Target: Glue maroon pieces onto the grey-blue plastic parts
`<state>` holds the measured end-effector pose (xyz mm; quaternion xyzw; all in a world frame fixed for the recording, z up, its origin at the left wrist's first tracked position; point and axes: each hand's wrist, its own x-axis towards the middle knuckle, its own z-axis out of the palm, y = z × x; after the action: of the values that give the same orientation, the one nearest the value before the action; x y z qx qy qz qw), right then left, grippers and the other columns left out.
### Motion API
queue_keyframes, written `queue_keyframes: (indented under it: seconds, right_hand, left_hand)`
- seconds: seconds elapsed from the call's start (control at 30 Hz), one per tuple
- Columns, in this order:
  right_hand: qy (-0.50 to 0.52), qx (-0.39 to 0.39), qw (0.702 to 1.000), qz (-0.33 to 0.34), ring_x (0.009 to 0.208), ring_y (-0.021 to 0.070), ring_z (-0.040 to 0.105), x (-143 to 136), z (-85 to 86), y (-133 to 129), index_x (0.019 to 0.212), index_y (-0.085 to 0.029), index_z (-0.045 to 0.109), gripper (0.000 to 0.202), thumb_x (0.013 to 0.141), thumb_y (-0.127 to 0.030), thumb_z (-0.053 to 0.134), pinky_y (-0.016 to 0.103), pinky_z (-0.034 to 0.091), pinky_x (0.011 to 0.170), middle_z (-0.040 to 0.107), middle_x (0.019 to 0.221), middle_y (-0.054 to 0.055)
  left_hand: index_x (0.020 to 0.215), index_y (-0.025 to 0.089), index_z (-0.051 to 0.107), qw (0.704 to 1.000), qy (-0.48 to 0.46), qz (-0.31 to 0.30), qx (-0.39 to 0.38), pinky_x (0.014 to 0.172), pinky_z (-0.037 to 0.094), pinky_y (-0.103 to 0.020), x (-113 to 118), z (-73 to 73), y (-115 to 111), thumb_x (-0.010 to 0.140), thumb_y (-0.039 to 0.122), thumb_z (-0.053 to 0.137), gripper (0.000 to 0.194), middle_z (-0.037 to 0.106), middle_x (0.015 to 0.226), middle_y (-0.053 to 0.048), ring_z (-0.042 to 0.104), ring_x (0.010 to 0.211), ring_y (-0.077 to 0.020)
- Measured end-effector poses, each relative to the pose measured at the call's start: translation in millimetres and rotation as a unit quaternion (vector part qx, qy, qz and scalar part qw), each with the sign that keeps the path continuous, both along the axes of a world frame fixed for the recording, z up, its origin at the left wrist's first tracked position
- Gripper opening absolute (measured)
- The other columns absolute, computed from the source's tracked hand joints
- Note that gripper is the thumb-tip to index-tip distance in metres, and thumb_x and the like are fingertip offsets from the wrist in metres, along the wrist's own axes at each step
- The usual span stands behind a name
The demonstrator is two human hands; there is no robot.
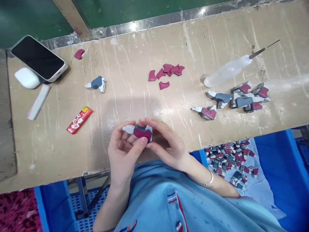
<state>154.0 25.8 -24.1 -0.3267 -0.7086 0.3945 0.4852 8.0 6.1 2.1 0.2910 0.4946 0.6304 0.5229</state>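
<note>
Near the table's front edge, my left hand and my right hand both hold one small plastic part, white and dark grey with a maroon panel on its face. My left thumb presses on the maroon panel, and my right fingers grip the part's right end. Beyond my hands lie several loose maroon panels in a small pile. A grey and white part without a visible maroon panel rests to the left. Several similar parts, some with maroon panels, are grouped on the right.
A translucent squeeze bottle with a needle tip lies at the back right. A phone, a white case, a whitish strip and a red packet are at left. Blue bins with parts stand below the table.
</note>
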Motion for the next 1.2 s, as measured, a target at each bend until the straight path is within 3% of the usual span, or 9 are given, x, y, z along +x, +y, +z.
queue_keyframes:
  seconds: [0.33, 0.57, 0.7, 0.83, 1.07, 1.2]
  right_hand:
    - [0.008, -0.010, 0.999, -0.036, 0.099, 0.0222, 0.082, -2.8, 1.2, -1.2, 0.154, -0.030, 0.063, 0.046, 0.110, -0.045, 0.064, 0.036, 0.070, 0.086, 0.084, 0.124, 0.008]
    - [0.000, 0.024, 0.999, -0.030, 0.115, 0.0236, 0.080, -1.2, 3.1, 3.4, 0.155, -0.032, 0.061, 0.046, 0.109, -0.034, 0.068, 0.038, 0.069, 0.096, 0.082, 0.131, 0.008]
    - [0.004, 0.085, 0.996, -0.012, 0.122, 0.0216, 0.079, -2.4, 3.1, 7.9, 0.156, -0.030, 0.058, 0.049, 0.109, -0.021, 0.065, 0.035, 0.068, 0.098, 0.082, 0.130, 0.007]
    - [0.004, 0.100, 0.995, -0.017, 0.121, 0.0219, 0.079, -4.9, 0.4, 7.5, 0.158, -0.029, 0.058, 0.051, 0.108, -0.020, 0.065, 0.035, 0.067, 0.097, 0.082, 0.128, 0.008]
    - [0.008, 0.097, 0.995, -0.028, 0.120, 0.0216, 0.079, -7.7, -3.8, 3.5, 0.165, -0.036, 0.052, 0.062, 0.107, -0.016, 0.064, 0.037, 0.069, 0.098, 0.082, 0.132, 0.003]
    - [-0.011, 0.108, 0.993, -0.043, 0.118, 0.0215, 0.081, -7.7, -1.2, 3.3, 0.158, -0.035, 0.059, 0.053, 0.108, -0.016, 0.063, 0.038, 0.070, 0.098, 0.084, 0.128, 0.004]
  left_hand:
    - [0.099, 0.024, 0.080, 0.999, 0.017, -0.025, -0.021, 0.067, 0.068, -0.022, -1.6, 0.8, 0.5, 0.075, 0.036, 0.103, 0.035, 0.085, 0.088, -0.002, 0.084, 0.077, -0.0176]
    - [0.100, 0.026, 0.081, 0.995, -0.052, -0.058, -0.065, 0.064, 0.065, -0.021, -3.4, -3.7, 1.6, 0.072, 0.040, 0.104, 0.038, 0.077, 0.082, 0.001, 0.074, 0.068, -0.0128]
    - [0.091, 0.027, 0.081, 0.993, -0.075, -0.050, -0.078, 0.059, 0.061, -0.019, -3.0, -5.0, 4.0, 0.066, 0.041, 0.106, 0.039, 0.072, 0.078, 0.002, 0.068, 0.065, -0.0114]
    - [0.085, 0.026, 0.081, 0.993, -0.069, -0.044, -0.087, 0.053, 0.055, -0.017, -4.7, -4.5, 6.6, 0.058, 0.043, 0.109, 0.043, 0.068, 0.071, 0.003, 0.061, 0.062, -0.0095]
    - [0.085, 0.026, 0.076, 0.992, -0.048, -0.065, -0.100, 0.052, 0.056, -0.027, -7.1, 0.5, 7.7, 0.060, 0.048, 0.109, 0.047, 0.068, 0.075, -0.001, 0.064, 0.063, -0.0157]
    - [0.085, 0.026, 0.077, 0.993, -0.048, -0.046, -0.096, 0.053, 0.056, -0.021, -4.8, -1.9, 6.8, 0.056, 0.047, 0.110, 0.049, 0.070, 0.077, 0.001, 0.065, 0.064, -0.0129]
